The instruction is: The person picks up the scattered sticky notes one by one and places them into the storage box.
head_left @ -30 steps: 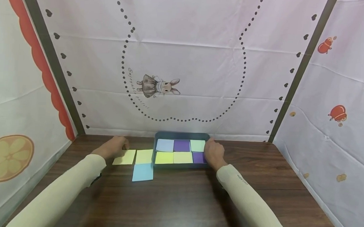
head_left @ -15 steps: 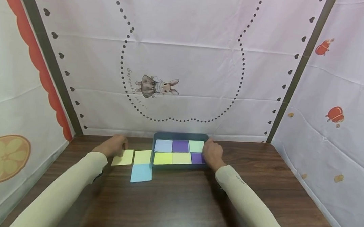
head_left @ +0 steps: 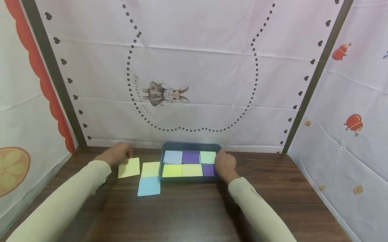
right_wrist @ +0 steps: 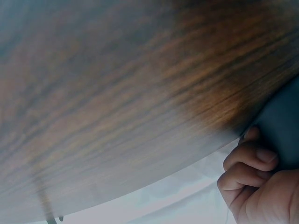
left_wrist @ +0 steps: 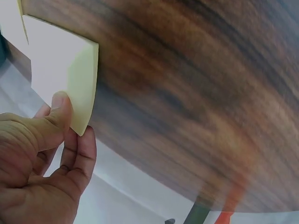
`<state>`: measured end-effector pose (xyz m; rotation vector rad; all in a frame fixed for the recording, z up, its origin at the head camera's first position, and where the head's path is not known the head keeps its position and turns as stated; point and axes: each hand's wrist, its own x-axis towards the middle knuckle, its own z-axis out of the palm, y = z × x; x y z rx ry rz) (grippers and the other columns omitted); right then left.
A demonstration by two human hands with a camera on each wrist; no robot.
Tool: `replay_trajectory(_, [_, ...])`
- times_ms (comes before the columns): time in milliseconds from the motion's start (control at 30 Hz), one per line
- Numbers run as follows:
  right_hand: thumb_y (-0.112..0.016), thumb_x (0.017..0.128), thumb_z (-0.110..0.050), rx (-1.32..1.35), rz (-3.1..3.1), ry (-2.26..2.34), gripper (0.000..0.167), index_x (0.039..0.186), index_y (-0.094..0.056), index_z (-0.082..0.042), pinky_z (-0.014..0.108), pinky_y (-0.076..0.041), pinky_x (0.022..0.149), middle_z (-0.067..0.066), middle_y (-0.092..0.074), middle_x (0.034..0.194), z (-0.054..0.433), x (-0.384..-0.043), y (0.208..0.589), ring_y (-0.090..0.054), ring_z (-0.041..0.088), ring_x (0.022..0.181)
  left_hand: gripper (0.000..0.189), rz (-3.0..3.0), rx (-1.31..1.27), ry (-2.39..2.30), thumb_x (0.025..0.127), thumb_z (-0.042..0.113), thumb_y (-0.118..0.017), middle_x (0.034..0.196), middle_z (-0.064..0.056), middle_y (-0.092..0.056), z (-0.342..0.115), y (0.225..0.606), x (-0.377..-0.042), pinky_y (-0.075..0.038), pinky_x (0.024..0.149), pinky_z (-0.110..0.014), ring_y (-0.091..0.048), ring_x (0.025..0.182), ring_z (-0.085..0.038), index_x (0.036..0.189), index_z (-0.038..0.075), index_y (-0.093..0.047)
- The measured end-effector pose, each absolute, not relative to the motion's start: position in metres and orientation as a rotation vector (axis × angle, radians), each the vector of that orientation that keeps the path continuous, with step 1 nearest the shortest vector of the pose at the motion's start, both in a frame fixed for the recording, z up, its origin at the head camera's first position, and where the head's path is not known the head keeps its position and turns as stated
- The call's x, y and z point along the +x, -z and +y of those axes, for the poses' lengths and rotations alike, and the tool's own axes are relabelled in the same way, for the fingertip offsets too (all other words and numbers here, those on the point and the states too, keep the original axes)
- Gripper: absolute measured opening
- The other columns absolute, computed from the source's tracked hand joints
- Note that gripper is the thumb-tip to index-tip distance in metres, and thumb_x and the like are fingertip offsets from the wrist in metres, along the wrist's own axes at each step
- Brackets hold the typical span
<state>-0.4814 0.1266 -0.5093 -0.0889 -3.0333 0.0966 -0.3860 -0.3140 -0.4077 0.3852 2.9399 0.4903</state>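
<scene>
In the left wrist view, my left hand (left_wrist: 44, 158) pinches a pale yellow sticky note pad (left_wrist: 60, 60) at its corner, thumb on top and fingers beneath. The head view shows this left hand (head_left: 116, 154) at the table's left, its pad (head_left: 129, 168) slightly turned. Beside it lie another pale yellow pad (head_left: 150, 169) and a light blue pad (head_left: 149, 186), both left of a dark teal tray (head_left: 188, 179). My right hand (head_left: 225, 165) grips the tray's right end. Its fingers are curled against the tray's outer wall (right_wrist: 282, 126) in the right wrist view; the thumb is hidden.
Inside the tray, pads stand in two rows, including a lavender-blue one (head_left: 173, 157), purple one (head_left: 190, 157), mint one (head_left: 207, 157) and bright yellow one (head_left: 172, 170). A printed cloth wall (head_left: 196, 74) rises right behind the brown wooden table (head_left: 183, 218).
The pad in my left hand has turned a little, and the gap to the neighbouring yellow pad has widened slightly. My right hand stays on the tray. The head view has shifted slightly.
</scene>
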Motion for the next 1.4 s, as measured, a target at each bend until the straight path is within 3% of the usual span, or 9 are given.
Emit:
replay_trajectory(300, [-0.050, 0.114, -0.013, -0.075, -3.005, -0.076, 0.024, 0.125, -0.062, 0.004, 0.047, -0.065, 0.064, 0.020, -0.077, 0.088, 0.131, -0.483, 0.519, -0.078, 0.033, 0.078, 0.019, 2.909, 0.361, -0.489, 0.080, -0.019, -0.078, 0.091, -0.015, -0.072, -0.308, 0.383, -0.391, -0.058, 0.069, -0.033, -0.062, 0.080, -0.023, 0.091, -0.004, -0.075])
replay_trajectory(467, [-0.048, 0.115, -0.014, -0.062, -3.031, -0.081, 0.029, 0.131, -0.061, 0.007, 0.046, -0.065, 0.063, 0.020, -0.077, 0.086, 0.130, -0.482, 0.519, -0.077, 0.032, 0.075, 0.021, 2.892, 0.319, -0.497, 0.079, -0.021, -0.078, 0.086, -0.011, -0.070, -0.307, 0.372, -0.395, -0.055, 0.067, -0.030, -0.061, 0.078, -0.022, 0.087, -0.002, -0.073])
replay_trajectory(667, [-0.050, 0.114, -0.015, -0.038, -2.990, -0.091, 0.024, 0.122, -0.062, 0.005, 0.046, -0.065, 0.063, 0.018, -0.076, 0.086, 0.130, -0.482, 0.519, -0.077, 0.031, 0.076, 0.022, 2.893, 0.328, -0.472, 0.078, -0.019, -0.077, 0.082, -0.008, -0.068, -0.305, 0.355, -0.397, -0.051, 0.064, -0.030, -0.059, 0.074, -0.021, 0.084, 0.001, -0.071])
replay_trajectory(800, [-0.049, 0.115, -0.014, -0.059, -2.999, -0.090, 0.023, 0.118, -0.062, 0.004, 0.047, -0.064, 0.062, 0.019, -0.076, 0.085, 0.131, -0.485, 0.517, -0.077, 0.031, 0.076, 0.020, 2.918, 0.328, -0.457, 0.080, -0.015, -0.082, 0.088, -0.011, -0.072, -0.300, 0.343, -0.401, -0.056, 0.072, -0.035, -0.062, 0.081, -0.024, 0.088, 0.000, -0.073])
replay_trajectory(967, [-0.047, 0.116, -0.014, -0.080, -3.025, -0.067, 0.026, 0.125, -0.062, 0.005, 0.047, -0.065, 0.064, 0.019, -0.078, 0.089, 0.131, -0.488, 0.515, -0.079, 0.033, 0.080, 0.015, 2.950, 0.333, -0.433, 0.085, -0.008, -0.087, 0.097, -0.017, -0.078, -0.292, 0.336, -0.409, -0.060, 0.085, -0.043, -0.068, 0.091, -0.029, 0.094, -0.002, -0.077])
replay_trajectory(1167, [-0.047, 0.117, -0.015, -0.051, -3.030, -0.055, 0.028, 0.126, -0.062, 0.006, 0.045, -0.065, 0.063, 0.018, -0.077, 0.088, 0.125, -0.472, 0.502, -0.078, 0.030, 0.078, 0.013, 2.968, 0.376, -0.467, 0.088, -0.006, -0.086, 0.099, -0.018, -0.079, -0.280, 0.336, -0.410, -0.062, 0.090, -0.047, -0.070, 0.093, -0.030, 0.098, -0.003, -0.079])
replay_trajectory(1400, [-0.053, 0.113, -0.017, -0.030, -2.980, -0.045, 0.021, 0.119, -0.062, 0.001, 0.044, -0.064, 0.060, 0.017, -0.076, 0.086, 0.131, -0.490, 0.524, -0.077, 0.030, 0.075, 0.010, 3.014, 0.488, -0.536, 0.089, -0.005, -0.086, 0.095, -0.015, -0.079, -0.258, 0.329, -0.406, -0.061, 0.086, -0.046, -0.068, 0.088, -0.028, 0.097, -0.002, -0.081])
